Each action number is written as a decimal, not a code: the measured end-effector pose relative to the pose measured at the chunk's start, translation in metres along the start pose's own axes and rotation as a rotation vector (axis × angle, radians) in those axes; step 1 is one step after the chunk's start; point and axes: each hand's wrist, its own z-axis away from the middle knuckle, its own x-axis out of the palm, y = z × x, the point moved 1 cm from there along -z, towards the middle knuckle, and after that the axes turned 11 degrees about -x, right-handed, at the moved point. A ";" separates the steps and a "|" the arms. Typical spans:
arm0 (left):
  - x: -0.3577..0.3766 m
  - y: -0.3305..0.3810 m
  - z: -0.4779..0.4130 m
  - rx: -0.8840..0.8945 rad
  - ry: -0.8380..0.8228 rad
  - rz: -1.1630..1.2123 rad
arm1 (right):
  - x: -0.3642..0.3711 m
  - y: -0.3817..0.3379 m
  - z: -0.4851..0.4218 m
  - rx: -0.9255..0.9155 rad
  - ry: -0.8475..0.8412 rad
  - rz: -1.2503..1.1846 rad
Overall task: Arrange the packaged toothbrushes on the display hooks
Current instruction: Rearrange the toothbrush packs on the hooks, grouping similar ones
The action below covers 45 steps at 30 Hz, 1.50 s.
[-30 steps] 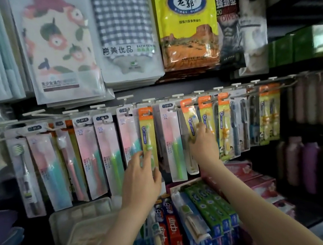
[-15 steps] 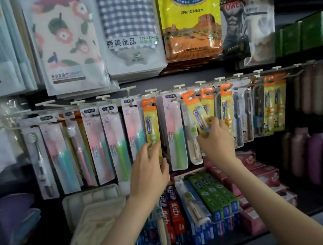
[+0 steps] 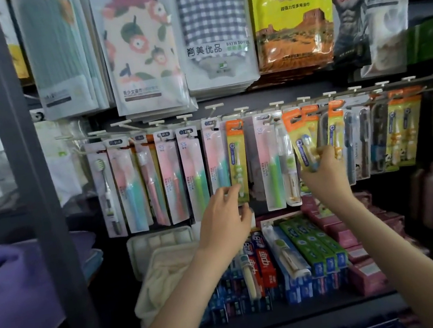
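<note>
A row of white display hooks (image 3: 276, 104) carries packaged toothbrushes: pink-and-white packs (image 3: 172, 176) on the left, yellow packs with orange tops toward the right. My left hand (image 3: 224, 216) pinches the bottom edge of a hanging yellow-and-orange toothbrush pack (image 3: 238, 160). My right hand (image 3: 323, 173) grips another yellow-and-orange toothbrush pack (image 3: 300, 142), tilted to the left, its orange top just below the hooks. More yellow packs (image 3: 401, 130) hang at the far right.
Bagged towels (image 3: 141, 43) and a yellow pouch (image 3: 293, 11) hang above the hooks. Toothpaste boxes (image 3: 314, 244) and pink boxes (image 3: 365, 268) fill the shelf below, beside a white tray (image 3: 159, 242). A dark upright post (image 3: 31, 191) stands at the left with purple cloth (image 3: 10, 293) behind it.
The view has shifted left, bringing the post into frame. My right hand has tilted its yellow pack further left. My left hand stays at the bottom of its hanging pack.
</note>
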 end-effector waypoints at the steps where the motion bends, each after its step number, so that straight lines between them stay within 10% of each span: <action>1: -0.002 -0.001 0.003 0.002 0.001 0.007 | 0.002 -0.006 0.011 -0.003 -0.005 -0.033; 14: -0.106 -0.097 0.044 -0.342 0.243 0.460 | 0.148 -0.143 0.110 -0.555 -0.513 -0.256; 30: -0.240 -0.221 0.060 -0.549 0.451 0.790 | 0.360 -0.197 0.068 -0.125 -0.341 -0.325; 37: -0.249 -0.225 0.063 -0.530 0.529 0.787 | 0.371 -0.202 0.063 -0.141 -0.319 -0.076; 45: -0.248 -0.220 0.069 -0.507 0.424 0.783 | 0.349 -0.202 0.066 0.005 -0.448 -0.498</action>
